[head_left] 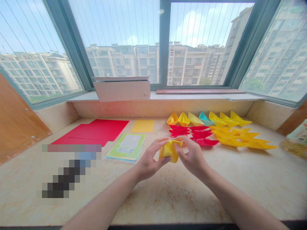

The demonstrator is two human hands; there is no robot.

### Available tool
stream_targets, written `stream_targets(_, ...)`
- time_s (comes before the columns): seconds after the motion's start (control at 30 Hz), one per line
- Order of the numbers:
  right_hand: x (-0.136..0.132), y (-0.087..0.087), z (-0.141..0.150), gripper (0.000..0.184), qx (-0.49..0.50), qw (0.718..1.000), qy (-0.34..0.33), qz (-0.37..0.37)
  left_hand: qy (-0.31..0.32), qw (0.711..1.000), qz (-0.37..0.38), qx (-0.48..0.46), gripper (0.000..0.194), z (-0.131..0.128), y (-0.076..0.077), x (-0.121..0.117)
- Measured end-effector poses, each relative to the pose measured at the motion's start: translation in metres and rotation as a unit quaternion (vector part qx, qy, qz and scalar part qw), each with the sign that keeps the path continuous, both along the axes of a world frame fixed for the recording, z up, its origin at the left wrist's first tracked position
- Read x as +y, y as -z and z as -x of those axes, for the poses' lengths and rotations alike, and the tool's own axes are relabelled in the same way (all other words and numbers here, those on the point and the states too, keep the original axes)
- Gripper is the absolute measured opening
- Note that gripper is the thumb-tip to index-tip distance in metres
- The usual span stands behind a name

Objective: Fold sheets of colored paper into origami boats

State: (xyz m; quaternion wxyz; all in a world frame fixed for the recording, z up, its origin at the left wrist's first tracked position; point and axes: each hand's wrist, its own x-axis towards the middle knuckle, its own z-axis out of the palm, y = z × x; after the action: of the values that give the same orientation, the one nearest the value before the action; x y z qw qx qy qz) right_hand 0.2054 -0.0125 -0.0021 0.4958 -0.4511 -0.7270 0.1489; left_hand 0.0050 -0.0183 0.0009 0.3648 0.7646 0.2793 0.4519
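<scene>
Yellow folded paper point(169, 150) was held over counter point(153, 199), near side of red paper boats point(201, 134). Left hand point(149, 160), right hand point(193, 156): fingers gripped opposite sides. Probably light, stiff at creases, easily crushed; folded edges seemed best hold.

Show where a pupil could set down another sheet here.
Bare counter: between the forearms near the edge, and right of the right forearm, in front of the paper boats. Crowded: back right, with those boats; back left, with red sheets and green packet; centre, where left hand and right hand hold folded yellow paper.
</scene>
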Motion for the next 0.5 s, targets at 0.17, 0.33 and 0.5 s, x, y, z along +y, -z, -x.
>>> stream_targets(0.17, -0.0017, 0.0022, 0.0018, 0.021, -0.002, 0.998, 0.062, -0.002, -0.006, 0.999, -0.032, 0.041, 0.047, -0.0012, -0.0017, 0.0002)
stream_targets(0.33, -0.0031, 0.0023, 0.0035, 0.020, 0.012, 0.998, 0.062, -0.021, 0.007, 0.998, -0.042, 0.037, 0.048, 0.0009, -0.0019, -0.0008)
stream_targets(0.5, -0.0009, -0.0057, -0.0041, 0.033, -0.018, 0.985, -0.168, -0.034, 0.012, 0.999, -0.040, 0.014, 0.040, 0.0036, 0.0007, -0.0019)
